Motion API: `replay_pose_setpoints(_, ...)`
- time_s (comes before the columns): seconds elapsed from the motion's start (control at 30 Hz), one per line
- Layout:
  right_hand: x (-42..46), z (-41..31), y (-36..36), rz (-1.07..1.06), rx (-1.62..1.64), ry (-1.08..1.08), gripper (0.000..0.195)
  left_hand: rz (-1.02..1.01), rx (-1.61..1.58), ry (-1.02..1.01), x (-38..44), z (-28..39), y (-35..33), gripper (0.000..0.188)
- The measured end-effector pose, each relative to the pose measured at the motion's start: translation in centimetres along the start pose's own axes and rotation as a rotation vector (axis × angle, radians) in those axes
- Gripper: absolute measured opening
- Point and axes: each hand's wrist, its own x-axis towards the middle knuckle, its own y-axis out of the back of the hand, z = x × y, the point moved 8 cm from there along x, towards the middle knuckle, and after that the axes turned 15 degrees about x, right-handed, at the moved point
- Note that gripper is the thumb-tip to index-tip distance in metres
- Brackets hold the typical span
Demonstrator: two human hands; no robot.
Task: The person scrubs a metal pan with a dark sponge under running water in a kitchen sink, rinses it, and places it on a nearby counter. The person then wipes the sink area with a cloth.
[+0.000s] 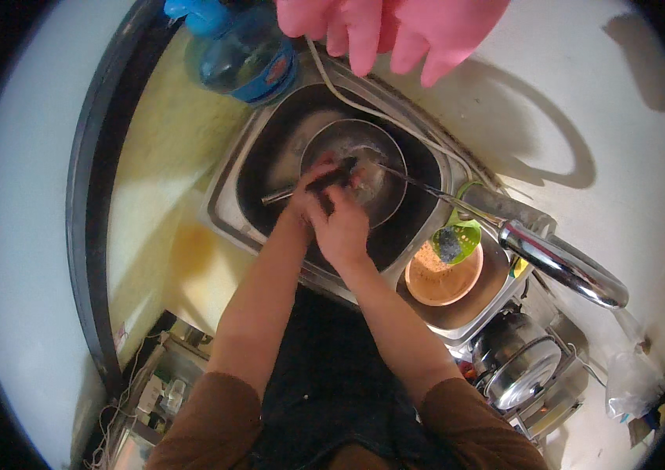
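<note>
Both hands are together over a round metal pan or bowl [388, 208] inside the left sink basin [432, 202]. My left hand [316, 177] grips a dark object [332, 178], too blurred to name. Against that same object rest the curled fingers of my right hand [339, 226]. A thin metal handle [277, 197] sticks out to the left by my left wrist; whether it belongs to the dark object is hidden. From the chrome faucet [561, 267], a stream of water [414, 182] falls into the vessel beside my fingers, where the water looks churned.
Pink rubber gloves [361, 35] hang above the sink. A large blue-tinted plastic bottle [250, 59] stands at the back left corner. In the smaller right basin are an orange bowl [444, 285] and a green strainer holder [464, 238] with a grey scrubber. Lidded metal pots [520, 358] stand farther right.
</note>
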Motion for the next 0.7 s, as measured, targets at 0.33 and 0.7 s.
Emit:
replay_pose_setpoints(0.33,7.6,8.4,3.8,0.115,-0.210,0.039,0.035,0.572,0.852,-0.185,-5.7,0.5,-0.9,0.046)
replay_pose_setpoints(0.7,3.3,7.8,-0.9,-0.089,0.055,-0.066,0.047,0.444,0.146,0.062,0.0,-0.7,1.9,0.057)
